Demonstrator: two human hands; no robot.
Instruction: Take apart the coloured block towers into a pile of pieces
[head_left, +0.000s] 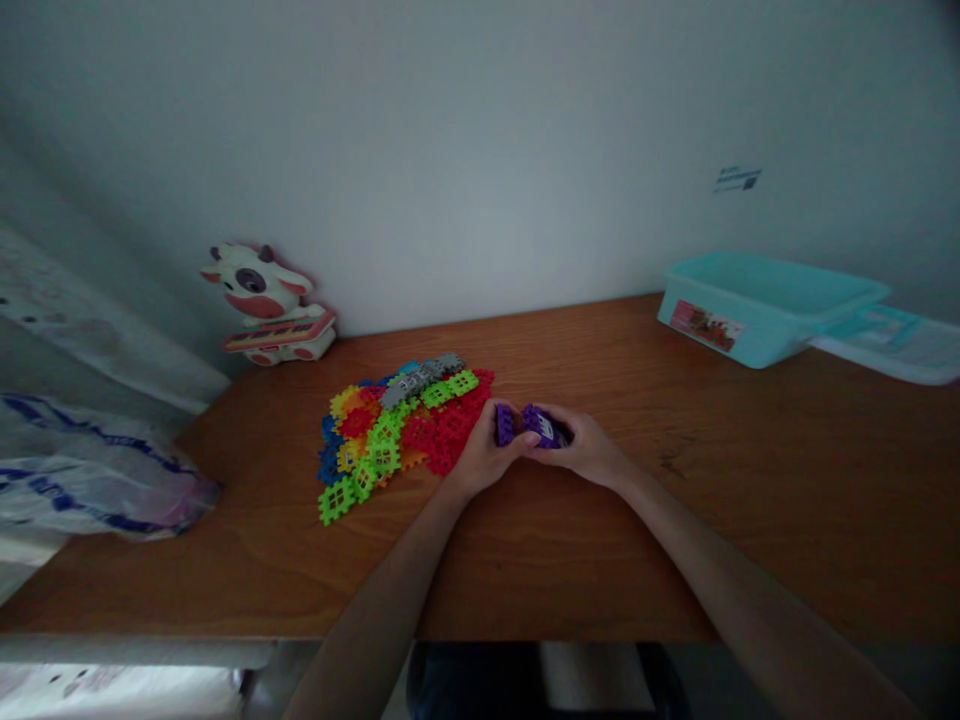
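Purple interlocking plastic pieces [541, 424] are held between my two hands above the wooden table. My left hand [486, 452] is closed on a purple piece at the left side, thumb reaching across the front. From the right, my right hand [583, 446] grips the larger purple part, its fingers wrapped behind. Parts of the pieces are hidden by the fingers. Just left of my hands lies a pile of interlocking blocks in red [450, 430], green [384, 445], grey [421, 378], yellow [349, 402] and blue [328, 464], some joined into strips.
A cow-shaped toy keyboard [277, 310] stands at the back left by the wall. A turquoise plastic bin [765, 310] sits at the back right, with a pale lid [892, 345] beside it. A clear plastic bag [105, 470] lies at the left edge of the wooden table [600, 560].
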